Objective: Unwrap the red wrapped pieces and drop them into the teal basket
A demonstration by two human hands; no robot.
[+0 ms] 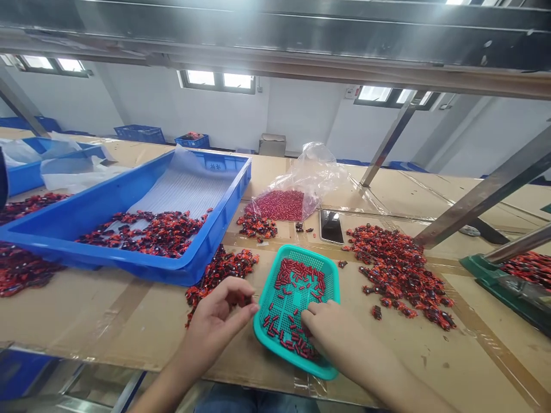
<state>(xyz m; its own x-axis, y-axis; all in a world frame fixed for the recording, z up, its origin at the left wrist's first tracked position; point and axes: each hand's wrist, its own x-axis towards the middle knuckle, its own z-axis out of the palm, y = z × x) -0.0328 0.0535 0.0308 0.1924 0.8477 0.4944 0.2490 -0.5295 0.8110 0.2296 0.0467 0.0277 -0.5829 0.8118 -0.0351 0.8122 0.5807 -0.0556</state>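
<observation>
A green plastic basket [263, 335] stands in front of me, with small dark-red rod-shaped pieces [297, 269] scattered over its perforated floor. Over its right side reaches my right hand [325, 327], fingers bent down among the rods. Its fingertips are hidden, so what they pinch cannot be made out. My left hand [224, 312] is just left of the basket's rim, its fingers curled and thumb drawn in. Something small and dark shows at those fingertips, too small to name. Behind that hand lies a pile of red-and-black small parts [232, 267].
To the left, a blue tray [189, 269] holds more red-and-black parts on a white liner. Beyond the basket are a clear plastic bag [318, 172] of red rods and a phone [331, 226]. Another parts pile [396, 269] lies right, near a metal post [465, 201].
</observation>
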